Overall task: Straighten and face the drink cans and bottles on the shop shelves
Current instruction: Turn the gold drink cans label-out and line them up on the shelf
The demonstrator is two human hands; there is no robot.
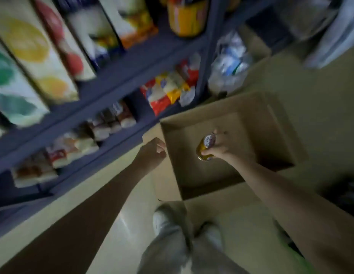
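Note:
My right hand (221, 148) grips a gold drink can (206, 147) with a silver top, holding it inside an open cardboard box (271, 135) on the floor. The can is tilted, its top pointing up and right. My left hand (154, 153) hangs with fingers curled at the box's left rim, holding nothing that I can see. To the left stands a dark blue shelf unit (120, 76) with tall juice cartons (35, 56) on an upper shelf and an orange-labelled bottle (187, 18) at the top. The picture is blurred.
Lower shelves hold small bottles or packs (110, 123) and red and yellow packets (170, 89). A wrapped pack of water bottles (229, 62) lies on the floor behind the box. My legs and white shoes (162, 220) stand at the box's near flap.

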